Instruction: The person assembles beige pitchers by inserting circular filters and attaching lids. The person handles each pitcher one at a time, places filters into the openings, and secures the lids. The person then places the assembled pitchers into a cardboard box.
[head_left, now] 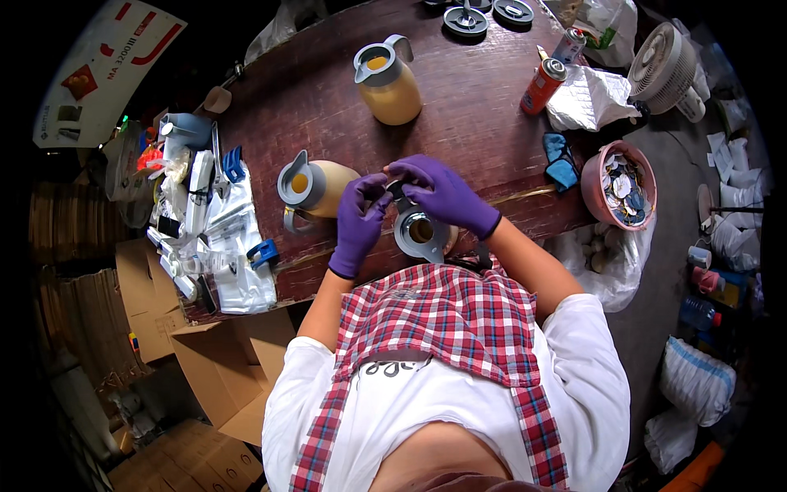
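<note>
Close to my apron stands a jug with a grey collar [421, 236], its mouth uncovered and its spout toward me. Both my hands, in purple gloves, are at its far side, by the handle. My left hand [361, 220] has its fingers bent in a pinch beside the handle. My right hand [447, 195] is curled over the handle's top, fingertips close to the left ones. What lies between the fingers is too small to make out. To the left leans a cream jug with a grey top [328, 187]; a similar jug [390, 92] stands upright farther away.
Grey round lids [466, 22] lie at the table's far edge. A red spray can [543, 86], blue cloth [561, 162] and pink bucket of small discs [593, 189] are on the right. Plastic bags [238, 215] and blue clamps [262, 253] fill the left; a cardboard box [221, 373] sits below.
</note>
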Motion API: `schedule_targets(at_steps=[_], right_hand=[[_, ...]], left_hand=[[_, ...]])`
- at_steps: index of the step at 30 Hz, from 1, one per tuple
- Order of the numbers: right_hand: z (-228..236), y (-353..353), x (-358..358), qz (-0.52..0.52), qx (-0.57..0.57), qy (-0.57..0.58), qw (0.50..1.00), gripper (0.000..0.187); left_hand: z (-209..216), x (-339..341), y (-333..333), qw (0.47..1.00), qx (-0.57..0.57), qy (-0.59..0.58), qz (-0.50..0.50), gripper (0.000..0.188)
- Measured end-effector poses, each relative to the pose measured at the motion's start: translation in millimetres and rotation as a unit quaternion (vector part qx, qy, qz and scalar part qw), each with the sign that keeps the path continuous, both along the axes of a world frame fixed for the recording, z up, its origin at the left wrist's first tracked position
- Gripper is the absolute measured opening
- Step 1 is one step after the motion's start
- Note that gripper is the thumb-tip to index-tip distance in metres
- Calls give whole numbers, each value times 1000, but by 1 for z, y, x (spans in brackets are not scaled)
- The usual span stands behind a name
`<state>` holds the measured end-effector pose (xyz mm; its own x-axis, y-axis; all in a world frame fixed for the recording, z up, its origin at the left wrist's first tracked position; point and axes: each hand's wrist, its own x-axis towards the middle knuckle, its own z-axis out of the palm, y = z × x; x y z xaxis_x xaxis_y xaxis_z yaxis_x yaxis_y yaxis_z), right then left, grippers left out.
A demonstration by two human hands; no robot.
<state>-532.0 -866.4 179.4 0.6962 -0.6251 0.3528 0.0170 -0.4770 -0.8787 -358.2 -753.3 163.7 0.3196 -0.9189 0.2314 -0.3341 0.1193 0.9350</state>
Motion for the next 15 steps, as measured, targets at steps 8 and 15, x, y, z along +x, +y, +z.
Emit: schedule_targets(at_steps=[8, 15], right_hand=[[-13, 10, 11, -7, -80, 133, 988, 50], [-4, 20, 14, 79, 305, 42, 948, 42]], left_hand=[[11, 7, 5, 995, 15, -83, -43, 30], [7, 14, 17, 990, 52, 129, -20, 23]])
